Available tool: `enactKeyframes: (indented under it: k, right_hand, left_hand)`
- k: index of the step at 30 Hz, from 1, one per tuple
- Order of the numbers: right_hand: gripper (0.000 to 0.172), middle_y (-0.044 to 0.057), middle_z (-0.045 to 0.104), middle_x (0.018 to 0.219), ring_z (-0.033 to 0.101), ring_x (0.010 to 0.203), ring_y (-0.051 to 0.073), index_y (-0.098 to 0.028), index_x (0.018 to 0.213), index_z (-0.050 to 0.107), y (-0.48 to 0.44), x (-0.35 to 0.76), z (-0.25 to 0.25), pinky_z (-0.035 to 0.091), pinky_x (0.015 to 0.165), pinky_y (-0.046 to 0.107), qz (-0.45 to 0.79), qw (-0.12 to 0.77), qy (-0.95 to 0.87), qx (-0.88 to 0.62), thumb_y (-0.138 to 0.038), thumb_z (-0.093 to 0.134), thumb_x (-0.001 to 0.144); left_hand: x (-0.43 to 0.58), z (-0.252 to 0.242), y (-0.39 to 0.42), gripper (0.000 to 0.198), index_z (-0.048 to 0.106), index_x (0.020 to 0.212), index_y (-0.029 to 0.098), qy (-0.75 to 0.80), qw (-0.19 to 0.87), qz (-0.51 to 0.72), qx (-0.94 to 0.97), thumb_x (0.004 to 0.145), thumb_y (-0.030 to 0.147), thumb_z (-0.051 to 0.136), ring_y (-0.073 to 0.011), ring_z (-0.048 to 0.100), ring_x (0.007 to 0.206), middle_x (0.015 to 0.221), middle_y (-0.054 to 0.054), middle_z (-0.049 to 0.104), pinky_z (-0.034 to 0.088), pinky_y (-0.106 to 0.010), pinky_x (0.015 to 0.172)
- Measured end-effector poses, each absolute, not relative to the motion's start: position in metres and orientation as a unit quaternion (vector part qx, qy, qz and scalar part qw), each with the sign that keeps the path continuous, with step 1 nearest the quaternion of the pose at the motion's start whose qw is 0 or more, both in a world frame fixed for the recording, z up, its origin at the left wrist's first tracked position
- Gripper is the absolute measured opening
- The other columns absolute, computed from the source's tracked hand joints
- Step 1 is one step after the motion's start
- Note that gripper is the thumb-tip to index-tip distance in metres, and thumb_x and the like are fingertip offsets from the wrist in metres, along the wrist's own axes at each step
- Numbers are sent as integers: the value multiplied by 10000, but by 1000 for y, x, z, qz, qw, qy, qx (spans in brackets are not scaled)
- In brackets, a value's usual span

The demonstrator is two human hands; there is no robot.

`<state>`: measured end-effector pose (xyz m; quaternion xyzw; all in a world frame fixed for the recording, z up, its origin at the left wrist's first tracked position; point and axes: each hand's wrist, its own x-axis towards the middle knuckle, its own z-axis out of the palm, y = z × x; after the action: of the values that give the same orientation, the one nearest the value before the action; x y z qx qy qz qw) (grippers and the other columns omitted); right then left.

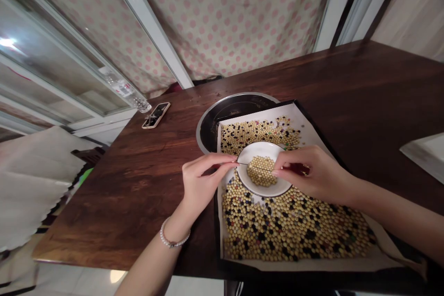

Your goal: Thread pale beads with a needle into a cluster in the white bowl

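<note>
A thin dark string [258,167] stretches between my two hands, above a white bowl [245,184] with a dark rim. Pale yellow beads [262,178] lie in the bowl. My left hand [204,175] pinches one end of the string at the bowl's left edge. On the right side, my right hand [308,171] pinches the other end, its fingers over the bowl's right rim. The bowl sits in a paper-lined tray [310,120] among many loose beads [294,226], mostly pale yellow with black ones and a few coloured ones mixed in.
A round dark pan [208,125] with a silver rim lies partly under the tray. Farther left on the wooden table [145,194] are a phone [156,115] and a clear plastic bottle [126,90]. A white object [426,155] is at the right edge.
</note>
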<state>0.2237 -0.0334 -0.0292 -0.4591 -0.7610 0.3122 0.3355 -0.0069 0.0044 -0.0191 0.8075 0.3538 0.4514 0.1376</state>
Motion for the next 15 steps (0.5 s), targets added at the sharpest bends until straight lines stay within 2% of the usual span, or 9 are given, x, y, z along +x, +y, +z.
enactKeyframes:
  k: [9,15]
  right_hand:
    - [171,-38,435,534,359,502,74,-174,621,517,-34,224,-25,298,482,226,306,327,-767,-459,-167,509,792]
    - [191,-41,430,523,355,497,73,-173,614,521,-34,223,-26,293,478,227,312,326,-765,-459,-205,518,803]
  left_hand:
    - [-7,-18,3,152,709,789,241,347,133,450,812,688,131,735,-126,682,675,766,25,730,572,-254,663]
    - [-6,-19,3,140,709,778,242,347,133,446,814,694,133,730,-126,681,672,763,26,730,572,-255,657]
